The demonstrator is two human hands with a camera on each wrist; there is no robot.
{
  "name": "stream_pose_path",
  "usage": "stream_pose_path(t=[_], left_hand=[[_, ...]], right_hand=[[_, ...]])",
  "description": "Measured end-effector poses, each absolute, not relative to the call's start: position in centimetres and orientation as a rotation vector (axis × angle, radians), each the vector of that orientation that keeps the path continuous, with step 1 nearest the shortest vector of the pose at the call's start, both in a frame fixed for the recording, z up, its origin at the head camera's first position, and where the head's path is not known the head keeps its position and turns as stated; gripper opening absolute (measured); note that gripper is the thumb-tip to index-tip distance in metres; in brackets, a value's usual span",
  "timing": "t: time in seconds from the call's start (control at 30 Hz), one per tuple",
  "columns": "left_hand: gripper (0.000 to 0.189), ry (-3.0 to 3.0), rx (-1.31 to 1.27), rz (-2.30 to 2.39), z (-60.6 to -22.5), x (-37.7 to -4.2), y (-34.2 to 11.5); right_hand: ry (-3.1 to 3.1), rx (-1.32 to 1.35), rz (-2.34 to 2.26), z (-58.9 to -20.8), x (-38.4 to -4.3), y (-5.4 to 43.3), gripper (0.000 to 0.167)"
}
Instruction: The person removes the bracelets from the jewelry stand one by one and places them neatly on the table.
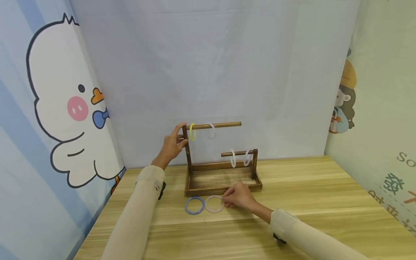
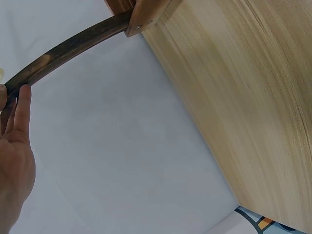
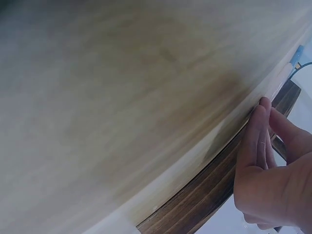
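Observation:
A brown wooden bangle rack [image 1: 192, 191] has a tall post on the left and a short one on the right, each with a horizontal bar. My left hand [image 1: 172, 145] grips the tall post [image 2: 68, 51] near its top, fingers and thumb on either side. Flat on the table before the rack lie a blue bangle [image 1: 186, 209] and a pale pink bangle [image 1: 211, 212]. At the pale bangle's right edge, my right hand [image 1: 239, 196] pinches it between thumb and fingers; the fingertips in the right wrist view partly hide the contact.
On the upper bar hang a yellow bangle [image 1: 190, 133] and a pale, whitish bangle [image 1: 212, 134]. The lower bar carries a white bangle [image 1: 234, 160] and a light purple bangle [image 1: 246, 160]. Behind the wood-grain table [image 1: 308, 202] hangs a pale cloth [image 1: 221, 65].

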State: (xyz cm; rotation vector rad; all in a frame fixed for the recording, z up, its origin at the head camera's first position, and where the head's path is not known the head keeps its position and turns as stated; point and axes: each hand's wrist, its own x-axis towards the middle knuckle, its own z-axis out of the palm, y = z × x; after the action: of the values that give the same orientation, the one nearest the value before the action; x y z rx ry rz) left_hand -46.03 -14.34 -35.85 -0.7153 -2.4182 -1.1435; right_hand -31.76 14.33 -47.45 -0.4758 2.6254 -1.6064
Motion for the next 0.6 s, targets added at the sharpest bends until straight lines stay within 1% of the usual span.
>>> stream_pose_path(t=[0.17, 0.4, 0.6], left_hand=[[0.072, -2.422, -0.716, -1.146, -35.8, -46.1, -14.3], [0.071, -2.416, -0.721, -1.168, -35.8, -46.2, -14.3], [0.071, -2.411, -0.724, -1.171, -35.8, -46.1, -14.2]], right_hand=[[2.65, -0.48, -1.582, -47.2, -31.8, 14.7, 0.008], [2.893, -0.539, -1.426, -46.1, -32.2, 14.7, 0.011], [2.8, -0.563, -1.57, -44.5, -33.1, 14.2, 0.018]])
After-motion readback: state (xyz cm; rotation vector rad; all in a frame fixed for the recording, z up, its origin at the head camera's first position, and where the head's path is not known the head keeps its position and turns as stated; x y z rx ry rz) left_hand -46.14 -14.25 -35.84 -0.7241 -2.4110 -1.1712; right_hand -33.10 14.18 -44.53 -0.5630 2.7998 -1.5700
